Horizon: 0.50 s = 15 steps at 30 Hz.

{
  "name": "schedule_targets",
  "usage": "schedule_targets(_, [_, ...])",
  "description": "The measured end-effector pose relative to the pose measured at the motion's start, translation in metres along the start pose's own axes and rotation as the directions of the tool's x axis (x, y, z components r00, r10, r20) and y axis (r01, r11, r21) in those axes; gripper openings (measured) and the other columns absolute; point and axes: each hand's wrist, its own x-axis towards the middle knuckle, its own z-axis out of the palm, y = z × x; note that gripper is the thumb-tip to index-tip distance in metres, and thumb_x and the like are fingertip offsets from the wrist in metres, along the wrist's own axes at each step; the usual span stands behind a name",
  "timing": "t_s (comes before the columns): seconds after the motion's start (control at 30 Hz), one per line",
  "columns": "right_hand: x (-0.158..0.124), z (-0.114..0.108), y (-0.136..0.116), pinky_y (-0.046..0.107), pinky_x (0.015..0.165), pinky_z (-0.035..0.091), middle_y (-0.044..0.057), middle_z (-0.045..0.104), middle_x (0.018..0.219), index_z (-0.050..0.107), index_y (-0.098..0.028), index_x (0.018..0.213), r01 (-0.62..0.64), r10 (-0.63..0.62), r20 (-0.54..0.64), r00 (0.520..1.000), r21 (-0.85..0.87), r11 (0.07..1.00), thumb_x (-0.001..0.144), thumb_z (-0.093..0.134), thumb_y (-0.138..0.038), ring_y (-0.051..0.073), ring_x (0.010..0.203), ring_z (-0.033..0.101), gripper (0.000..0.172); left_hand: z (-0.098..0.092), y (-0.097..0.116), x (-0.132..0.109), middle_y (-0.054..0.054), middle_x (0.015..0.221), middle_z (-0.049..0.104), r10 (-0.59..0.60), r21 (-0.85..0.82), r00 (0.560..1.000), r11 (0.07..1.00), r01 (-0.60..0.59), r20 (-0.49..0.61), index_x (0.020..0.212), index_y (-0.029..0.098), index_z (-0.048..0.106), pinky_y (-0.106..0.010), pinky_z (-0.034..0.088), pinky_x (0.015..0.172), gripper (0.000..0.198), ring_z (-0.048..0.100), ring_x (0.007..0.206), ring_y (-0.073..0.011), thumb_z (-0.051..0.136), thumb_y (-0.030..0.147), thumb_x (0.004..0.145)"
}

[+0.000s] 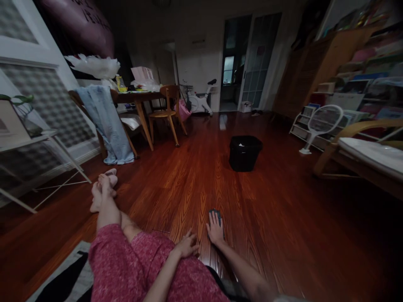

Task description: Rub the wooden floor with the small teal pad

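Observation:
I sit on a dark red wooden floor (258, 218) with my legs in pink trousers (132, 264) stretched out to the left. My right hand (215, 228) lies flat on the floor, fingers stretched over a small dark object (215, 212) that I cannot name. My left hand (188, 244) rests with loosely spread fingers at the edge of my thigh, touching the floor and holding nothing. My bare feet (103, 188) lie crossed further out to the left.
A black bin (244, 153) stands on the floor ahead. A table (138, 98) with chairs and a blue cloth (105, 123) is at the back left. A white folding rack (40, 163) is at left, a wooden bench (362, 155) and shelves at right.

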Motion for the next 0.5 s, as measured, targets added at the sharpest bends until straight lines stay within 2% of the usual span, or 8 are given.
schedule_targets(0.13, [-0.035, 0.017, 0.011, 0.046, 0.124, 0.016, 0.002, 0.027, 0.166, 0.032, -0.026, 0.157, 0.137, -0.136, -0.012, 0.991, 0.079, 0.987, 0.101, 0.026, -0.041, 0.021, 0.154, 0.019, 0.059, 0.003, -0.004, 0.004, -0.007, 0.169, 0.008, 0.010, -0.024, 1.000, 1.000, -0.010, 0.011, 0.154, 0.021, 0.038, -0.040, 0.026, 0.123, 0.078, 0.032, 0.149, -0.0289, 0.055, 0.056, 0.086])
schedule_targets(0.23, [-0.057, 0.016, 0.037, 0.039, 0.122, 0.027, -0.002, 0.034, 0.163, 0.038, -0.030, 0.154, 0.175, -0.169, -0.054, 0.984, 0.129, 0.976, 0.102, 0.024, -0.047, 0.019, 0.151, 0.027, 0.057, 0.003, -0.006, 0.004, -0.007, 0.169, 0.010, 0.003, -0.009, 1.000, 1.000, -0.003, 0.010, 0.154, 0.022, 0.037, -0.040, 0.025, 0.123, 0.077, 0.031, 0.149, -0.0289, 0.055, 0.056, 0.087])
schedule_targets(0.3, [-0.064, 0.006, 0.068, 0.039, 0.120, 0.030, 0.001, 0.036, 0.162, 0.043, -0.027, 0.152, 0.121, -0.110, -0.090, 0.990, 0.126, 0.985, 0.102, 0.022, -0.045, 0.020, 0.151, 0.029, 0.058, 0.002, -0.005, 0.002, -0.007, 0.169, 0.010, 0.003, 0.008, 1.000, 1.000, -0.003, 0.011, 0.154, 0.020, 0.037, -0.039, 0.025, 0.123, 0.076, 0.029, 0.150, -0.0286, 0.054, 0.053, 0.088])
schedule_targets(0.43, [-0.067, -0.021, 0.152, 0.051, 0.119, 0.031, 0.014, 0.039, 0.160, 0.051, -0.014, 0.147, -0.029, 0.042, -0.168, 0.985, 0.081, 0.996, 0.099, 0.020, -0.038, 0.029, 0.151, 0.028, 0.062, 0.003, 0.004, 0.002, -0.009, 0.170, 0.006, 0.004, 0.036, 1.000, 0.999, -0.005, 0.022, 0.156, 0.018, 0.032, -0.039, 0.023, 0.124, 0.077, 0.026, 0.151, -0.0297, 0.053, 0.049, 0.089])
schedule_targets(0.5, [-0.068, -0.027, 0.187, 0.049, 0.116, 0.035, 0.012, 0.040, 0.159, 0.052, -0.018, 0.146, -0.041, 0.041, -0.211, 0.977, 0.004, 0.999, 0.098, 0.021, -0.036, 0.027, 0.150, 0.031, 0.060, 0.006, 0.012, 0.003, -0.010, 0.170, 0.005, 0.009, 0.062, 0.999, 0.998, -0.011, 0.035, 0.158, 0.018, 0.028, -0.041, 0.020, 0.125, 0.080, 0.022, 0.152, -0.0297, 0.055, 0.047, 0.088])
